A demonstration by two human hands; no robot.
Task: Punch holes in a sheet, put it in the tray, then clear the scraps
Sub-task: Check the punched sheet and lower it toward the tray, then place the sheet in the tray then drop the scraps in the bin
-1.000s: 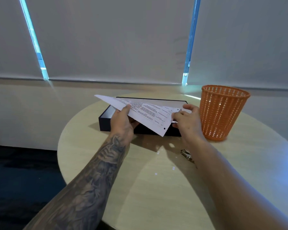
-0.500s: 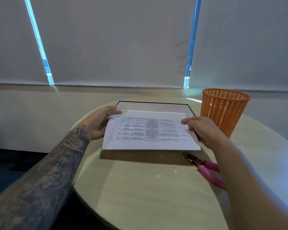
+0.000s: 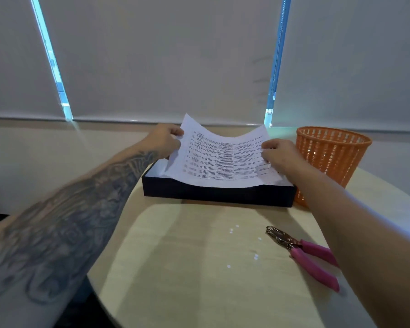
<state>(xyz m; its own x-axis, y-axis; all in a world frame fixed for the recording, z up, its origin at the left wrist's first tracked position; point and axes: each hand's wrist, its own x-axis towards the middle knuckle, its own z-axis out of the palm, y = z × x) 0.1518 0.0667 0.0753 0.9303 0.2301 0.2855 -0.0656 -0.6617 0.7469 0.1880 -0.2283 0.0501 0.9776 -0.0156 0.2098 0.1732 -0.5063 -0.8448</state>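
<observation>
Paper grip, left side: left hand (image 3: 165, 140) pinches the left margin of the sheet (image 3: 223, 159).
Paper grip, right side: right hand (image 3: 279, 155) pinches the right margin, thumb on the printed face.
sheet: white, printed with a table of text; bowed into a trough between the hands, far corners raised, near edge down at the tray's front wall.
tray (image 3: 218, 194): dark shallow box, pale inside, standing on the table (image 3: 199, 292) directly under the sheet.
scraps (image 3: 231, 230): small white dots scattered on the table in front of the tray.
hole punch (image 3: 303, 253): pink handles, metal head; lies right of the scraps, beside the right forearm.
basket (image 3: 331, 159): orange mesh, upright, just beside the tray's right end.
</observation>
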